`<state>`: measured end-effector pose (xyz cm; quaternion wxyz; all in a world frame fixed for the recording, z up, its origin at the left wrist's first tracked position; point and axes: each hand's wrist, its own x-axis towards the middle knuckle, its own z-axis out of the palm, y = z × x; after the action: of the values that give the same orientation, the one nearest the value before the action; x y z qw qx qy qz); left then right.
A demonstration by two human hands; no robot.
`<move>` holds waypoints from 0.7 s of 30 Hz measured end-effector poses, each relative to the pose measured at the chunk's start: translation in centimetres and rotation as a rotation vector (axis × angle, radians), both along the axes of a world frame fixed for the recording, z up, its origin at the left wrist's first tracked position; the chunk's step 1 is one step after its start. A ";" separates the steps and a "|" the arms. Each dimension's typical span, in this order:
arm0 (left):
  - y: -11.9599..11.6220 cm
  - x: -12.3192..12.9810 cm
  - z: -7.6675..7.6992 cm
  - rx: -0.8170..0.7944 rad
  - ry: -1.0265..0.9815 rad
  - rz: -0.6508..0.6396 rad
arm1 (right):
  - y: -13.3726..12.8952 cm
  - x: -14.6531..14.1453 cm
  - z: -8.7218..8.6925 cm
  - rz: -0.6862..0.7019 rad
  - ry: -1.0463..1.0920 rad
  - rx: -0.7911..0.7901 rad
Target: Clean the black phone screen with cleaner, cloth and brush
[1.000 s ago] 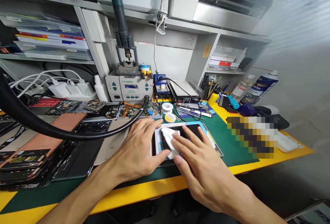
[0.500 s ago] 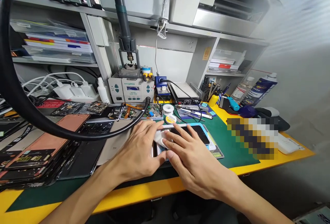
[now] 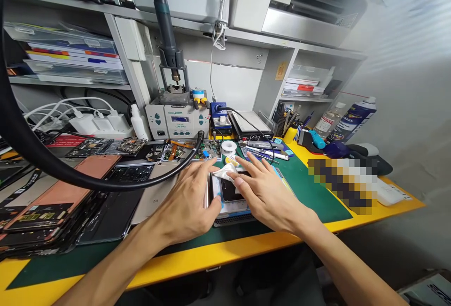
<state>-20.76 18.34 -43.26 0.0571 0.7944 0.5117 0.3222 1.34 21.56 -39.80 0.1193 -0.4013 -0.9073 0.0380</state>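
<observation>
A black phone (image 3: 230, 192) lies on a light blue and white pad (image 3: 232, 208) on the green mat. Its upper part is hidden by my right hand (image 3: 268, 195), whose fingers are spread over it. A crumpled white cloth (image 3: 225, 172) is under and between my right thumb and fingers, pressed at the phone's far left. My left hand (image 3: 192, 198) rests at the left edge of the pad, its thumb apart from the fingers, and its fingertips reach the cloth's left end.
Stacked phone parts (image 3: 59, 193) fill the left side. A black hose (image 3: 141, 186) curves across to the hot-air station (image 3: 179, 120). Behind the pad lie a solder spool (image 3: 229, 147) and tools (image 3: 264, 149); spray can (image 3: 352, 118) at right.
My right hand has moved with the cloth slightly away from me, uncovering the phone's near end. My left hand has shifted slightly left. The whole view has shifted a little.
</observation>
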 end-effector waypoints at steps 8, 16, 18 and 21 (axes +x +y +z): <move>0.7 0.0 0.0 -0.002 -0.086 0.098 | -1.0 -0.3 0.3 0.060 0.001 -0.075; 0.6 0.0 -0.3 0.044 -0.061 0.087 | -2.6 -0.2 0.9 0.089 -0.001 -0.010; 0.7 0.0 -0.3 0.056 -0.057 0.083 | -2.0 -0.5 0.8 0.067 -0.009 -0.003; 0.8 -0.1 -0.3 0.058 -0.053 0.095 | -1.3 -1.1 0.5 0.050 -0.011 0.015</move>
<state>-20.86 19.18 -43.57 0.0326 0.7618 0.5375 0.3602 0.27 20.28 -39.26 0.1162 -0.3776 -0.9181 0.0318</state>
